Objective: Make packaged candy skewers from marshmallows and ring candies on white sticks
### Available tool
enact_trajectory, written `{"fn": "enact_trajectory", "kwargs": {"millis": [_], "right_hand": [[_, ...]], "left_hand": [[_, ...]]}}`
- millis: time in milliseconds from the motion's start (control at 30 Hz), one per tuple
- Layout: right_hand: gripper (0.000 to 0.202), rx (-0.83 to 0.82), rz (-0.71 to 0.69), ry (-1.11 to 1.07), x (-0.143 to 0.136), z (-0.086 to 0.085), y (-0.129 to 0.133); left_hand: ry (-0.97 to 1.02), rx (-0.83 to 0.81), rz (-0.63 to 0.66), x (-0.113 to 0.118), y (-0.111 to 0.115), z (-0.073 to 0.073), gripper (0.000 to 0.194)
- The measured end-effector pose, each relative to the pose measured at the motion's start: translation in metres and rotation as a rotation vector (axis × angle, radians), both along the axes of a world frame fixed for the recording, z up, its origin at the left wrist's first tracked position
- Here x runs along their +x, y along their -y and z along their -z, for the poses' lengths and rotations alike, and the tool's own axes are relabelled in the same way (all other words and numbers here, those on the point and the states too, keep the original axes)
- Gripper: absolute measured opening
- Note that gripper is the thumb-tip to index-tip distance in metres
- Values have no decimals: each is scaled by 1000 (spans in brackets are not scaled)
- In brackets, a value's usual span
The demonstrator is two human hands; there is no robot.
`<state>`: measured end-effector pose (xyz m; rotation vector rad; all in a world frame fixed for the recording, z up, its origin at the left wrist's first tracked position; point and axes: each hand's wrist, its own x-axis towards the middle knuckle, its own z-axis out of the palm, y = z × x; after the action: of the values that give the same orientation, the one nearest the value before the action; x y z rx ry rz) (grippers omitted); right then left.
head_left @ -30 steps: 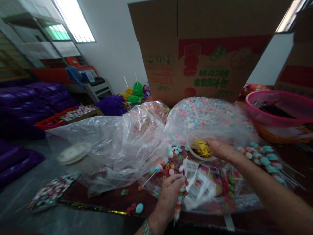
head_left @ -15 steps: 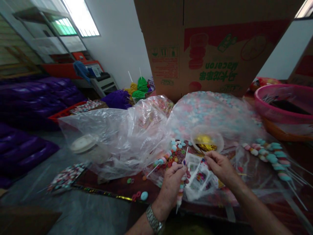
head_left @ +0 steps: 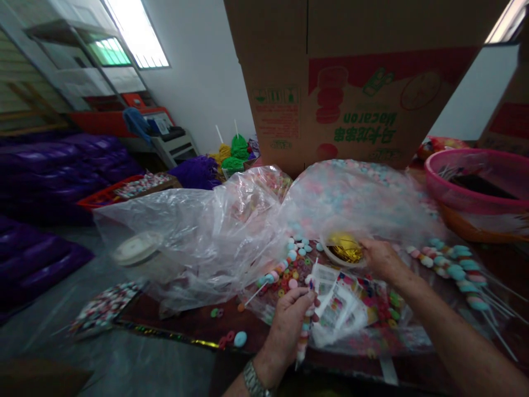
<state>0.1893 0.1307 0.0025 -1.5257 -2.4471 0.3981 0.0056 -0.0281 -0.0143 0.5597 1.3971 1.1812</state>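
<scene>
My left hand (head_left: 289, 320), with a metal watch at the wrist, is closed around a skewer of pastel candies (head_left: 306, 331) whose white stick points up. My right hand (head_left: 380, 258) is at the right rim of a round bowl (head_left: 351, 263) with gold foil strips (head_left: 345, 248) in it; its fingertips are bent together, and what they hold is too small to tell. Between the hands lie white printed packets (head_left: 334, 303). Ring candies (head_left: 289, 275) and another candy skewer (head_left: 276, 273) lie left of them.
Clear plastic bags (head_left: 206, 231) of candy spread over the table (head_left: 173, 325). Behind stands a large cardboard box (head_left: 281, 71). At the right are a pink basin (head_left: 475, 193) and finished-looking candy skewers (head_left: 460, 270). Purple bags (head_left: 49, 176) are piled at the left.
My right hand has moved up and right, from above the packets to the bowl of gold foil. My left hand still grips the skewer, slightly lower.
</scene>
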Motion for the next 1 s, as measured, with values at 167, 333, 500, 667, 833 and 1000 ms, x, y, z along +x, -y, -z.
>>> {"fn": "enact_trajectory", "kwargs": {"millis": [167,333,500,667,833,1000], "right_hand": [[24,60,51,19,3,0,-2],[23,110,72,-55,2,1,-14],[18,35,-11,-188,-1,-8,2],[23,-259,-200,-414,-24,-4,68],[27,-374,-112,-670,-25,0,105],[28,-367,-101,-749,-8,-24,108]], "left_hand": [[30,-3,43,5,-6,1,30],[56,-12,7,4,-7,-1,28],[35,18,10,-2,-6,-1,25],[113,263,125,3,-13,-14,17],[137,212,93,7,-19,-23,18],[43,67,104,4,-17,-20,25]]}}
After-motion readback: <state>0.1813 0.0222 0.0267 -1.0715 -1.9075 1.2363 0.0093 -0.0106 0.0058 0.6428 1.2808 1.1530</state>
